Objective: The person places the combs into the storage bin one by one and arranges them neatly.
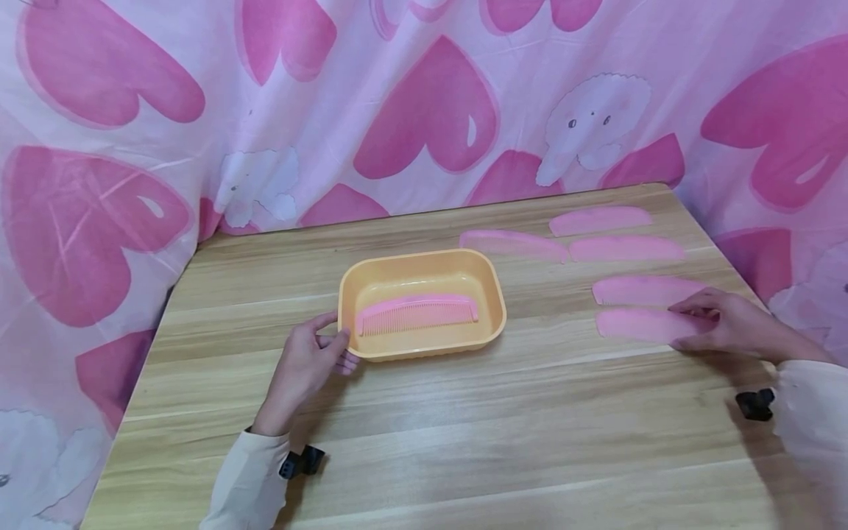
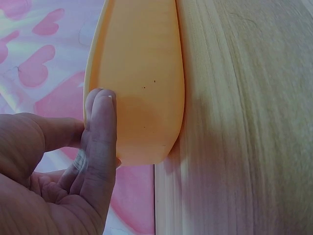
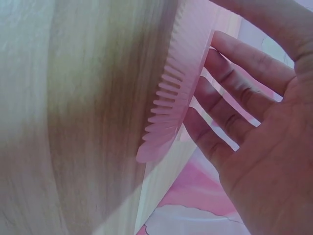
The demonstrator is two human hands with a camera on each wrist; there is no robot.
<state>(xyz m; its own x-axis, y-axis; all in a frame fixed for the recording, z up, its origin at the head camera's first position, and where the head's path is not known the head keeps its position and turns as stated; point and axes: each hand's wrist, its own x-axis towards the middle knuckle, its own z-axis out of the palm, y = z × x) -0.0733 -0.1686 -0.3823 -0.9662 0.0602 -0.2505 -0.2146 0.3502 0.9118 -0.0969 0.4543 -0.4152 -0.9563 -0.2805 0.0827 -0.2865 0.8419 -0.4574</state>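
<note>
A pale orange plastic basin (image 1: pixel 424 353) stands mid-table with one pink comb (image 1: pixel 417 313) inside, its teeth toward the front. My left hand (image 1: pixel 311 361) pinches the basin's left front corner, thumb at the rim and fingers along the outer wall. At the right, my right hand (image 1: pixel 729 324) holds the right end of the nearest pink comb (image 1: pixel 632 325) between thumb and fingers. In the right wrist view, the fingertips lie against the back edge of that comb (image 3: pixel 168 110), whose teeth face the wood. Just behind it lies another pink comb (image 1: pixel 636 289), close to the fingers.
Farther back on the wooden table (image 1: pixel 464 442) lie three more combs: one behind the basin (image 1: pixel 513 244), one at the far right (image 1: pixel 599 219), and one just in front of that (image 1: pixel 626 249). A pink heart-patterned cloth (image 1: pixel 424 110) hangs behind the table.
</note>
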